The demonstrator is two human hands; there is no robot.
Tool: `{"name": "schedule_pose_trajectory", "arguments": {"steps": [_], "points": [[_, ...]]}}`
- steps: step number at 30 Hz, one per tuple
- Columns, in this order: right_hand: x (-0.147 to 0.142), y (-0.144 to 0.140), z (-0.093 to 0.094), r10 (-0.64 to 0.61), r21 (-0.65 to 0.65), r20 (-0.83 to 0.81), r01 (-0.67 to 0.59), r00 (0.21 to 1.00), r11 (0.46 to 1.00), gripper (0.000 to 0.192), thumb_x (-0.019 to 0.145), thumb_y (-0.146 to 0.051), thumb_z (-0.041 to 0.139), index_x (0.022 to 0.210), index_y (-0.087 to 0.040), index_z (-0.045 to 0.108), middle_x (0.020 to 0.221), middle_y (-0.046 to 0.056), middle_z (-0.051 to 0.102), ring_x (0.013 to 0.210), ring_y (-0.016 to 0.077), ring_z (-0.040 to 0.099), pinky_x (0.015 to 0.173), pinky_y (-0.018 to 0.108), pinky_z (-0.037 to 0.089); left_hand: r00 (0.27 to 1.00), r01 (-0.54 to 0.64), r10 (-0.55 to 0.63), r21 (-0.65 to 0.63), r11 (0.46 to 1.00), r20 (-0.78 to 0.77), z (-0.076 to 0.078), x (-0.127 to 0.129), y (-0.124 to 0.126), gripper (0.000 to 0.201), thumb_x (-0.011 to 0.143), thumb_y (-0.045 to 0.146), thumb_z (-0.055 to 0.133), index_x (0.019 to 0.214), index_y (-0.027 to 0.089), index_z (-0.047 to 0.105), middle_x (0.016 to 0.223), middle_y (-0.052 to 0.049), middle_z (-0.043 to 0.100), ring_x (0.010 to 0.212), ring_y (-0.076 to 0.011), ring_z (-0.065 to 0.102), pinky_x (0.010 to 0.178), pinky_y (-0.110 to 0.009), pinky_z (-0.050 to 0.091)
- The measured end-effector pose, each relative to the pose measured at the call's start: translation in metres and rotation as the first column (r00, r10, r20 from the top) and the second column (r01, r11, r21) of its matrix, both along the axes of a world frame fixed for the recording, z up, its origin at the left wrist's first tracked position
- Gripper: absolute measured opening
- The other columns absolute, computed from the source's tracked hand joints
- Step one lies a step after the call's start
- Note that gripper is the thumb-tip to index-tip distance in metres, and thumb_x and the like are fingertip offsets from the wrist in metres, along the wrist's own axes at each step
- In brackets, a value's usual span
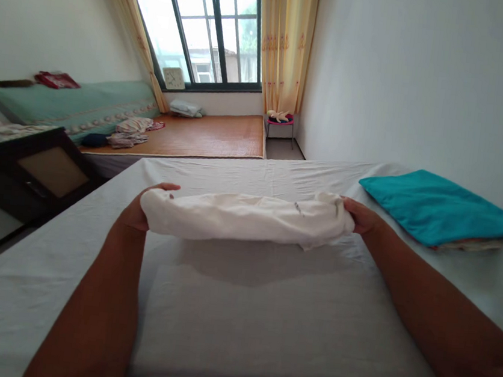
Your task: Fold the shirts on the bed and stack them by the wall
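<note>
Holding a white cloth (248,217) bunched into a long roll, lifted just above the bed (262,335).

My left hand (137,212) and right hand (361,218) each pinch an end of it. I judge I'm mid-fold; next calls for even tension. The cloth is soft, creased cotton; the bed beneath is smooth grey, with a flat teal pillow (435,206) right of the cloth.

A folded teal cloth (440,207) lies on the bed (265,311), right side. Beyond the bed: wooden platform (212,135), window (206,26), small stool (281,122).
</note>
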State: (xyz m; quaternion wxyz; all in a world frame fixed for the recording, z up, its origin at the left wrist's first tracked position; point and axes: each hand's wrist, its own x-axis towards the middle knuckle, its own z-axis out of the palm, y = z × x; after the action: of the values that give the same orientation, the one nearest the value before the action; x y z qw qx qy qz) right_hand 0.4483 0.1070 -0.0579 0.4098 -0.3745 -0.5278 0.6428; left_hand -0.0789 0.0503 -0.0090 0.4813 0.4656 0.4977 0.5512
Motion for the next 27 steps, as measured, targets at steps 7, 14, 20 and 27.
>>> {"name": "schedule_pose_trajectory", "arguments": {"steps": [7,14,20,27], "points": [[-0.001,0.014,-0.005,-0.153,0.152,0.239,0.118,0.959,0.981,0.043,0.07,-0.06,0.074,0.077,-0.018,0.065,0.068,0.002,0.066,0.057,0.0118,0.056,0.052,0.023,0.043,0.962,0.175,-0.164,0.03,0.984,-0.22,-0.012,-0.008,-0.003,0.045,0.064,0.042,0.08,0.103,0.021,0.074,0.12,-0.013,0.069,0.113,-0.0301,0.063,0.083,-0.033,0.057],[-0.034,0.005,-0.018,-0.078,0.397,0.606,-0.216,0.792,0.892,0.062,0.074,-0.053,0.072,0.124,-0.018,0.063,0.124,0.013,0.065,0.096,0.025,0.064,0.089,0.041,0.051,0.328,0.305,-0.366,-0.269,0.914,-0.871,-0.03,0.009,0.017,0.08,0.067,0.061,0.07,0.136,0.022,0.056,0.143,-0.011,0.053,0.133,-0.0318,0.047,0.109,-0.041,0.038],[-0.04,-0.012,0.0,0.247,0.213,0.658,-0.491,0.712,0.845,0.065,0.086,-0.057,0.057,0.141,-0.024,0.05,0.139,0.008,0.055,0.125,0.0284,0.052,0.105,0.042,0.04,0.07,0.436,-0.4,-0.333,0.836,-0.914,-0.025,0.023,0.014,0.09,0.071,0.062,0.066,0.148,0.024,0.039,0.15,-0.009,0.045,0.134,-0.0287,0.045,0.11,-0.035,0.034],[-0.041,-0.014,0.008,0.278,0.213,0.782,-0.659,0.558,0.722,0.065,0.073,-0.046,0.072,0.132,-0.024,0.058,0.13,0.004,0.062,0.118,0.0273,0.056,0.102,0.032,0.041,0.036,0.371,-0.35,-0.313,0.874,-0.936,-0.032,0.049,0.021,0.031,0.078,0.042,0.056,0.097,0.021,0.068,0.083,-0.001,0.07,0.077,-0.0203,0.063,0.067,-0.026,0.044]]}}
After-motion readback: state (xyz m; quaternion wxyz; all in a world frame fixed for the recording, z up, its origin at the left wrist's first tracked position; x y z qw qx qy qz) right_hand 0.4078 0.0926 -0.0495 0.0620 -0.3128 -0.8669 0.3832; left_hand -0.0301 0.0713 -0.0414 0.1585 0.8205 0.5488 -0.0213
